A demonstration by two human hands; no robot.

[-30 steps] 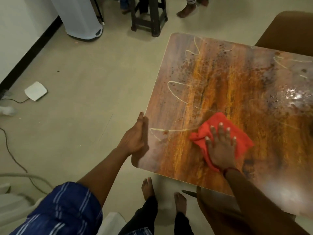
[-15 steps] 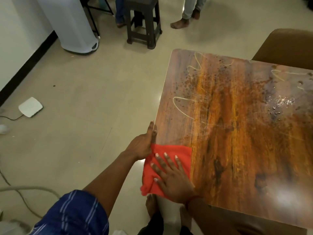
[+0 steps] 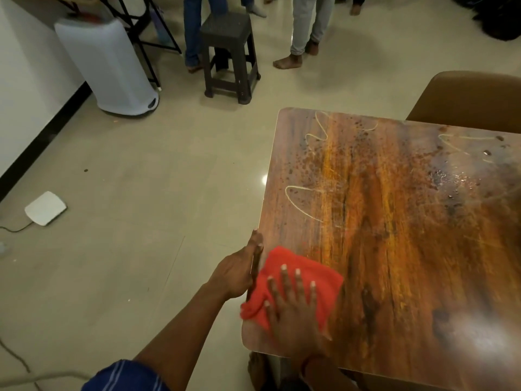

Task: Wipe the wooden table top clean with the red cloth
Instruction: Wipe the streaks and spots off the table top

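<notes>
Red cloth (image 3: 298, 280) lies flat at near-left corner of table top (image 3: 394, 221), now fully on the wood vs. overhanging the edge 0.5 s ago. Right hand (image 3: 293, 309), fingers spread, presses it from above. Left hand (image 3: 239, 272) braces the table edge, fingers together. Far-side streaks and specks remain; wiping incomplete.

Red cloth (image 3: 304, 275) on stained wooden tabletop (image 3: 394, 235)
Cloth lies crumpled flat at the near left corner; speckles and pale squiggles mark the far part.
</notes>
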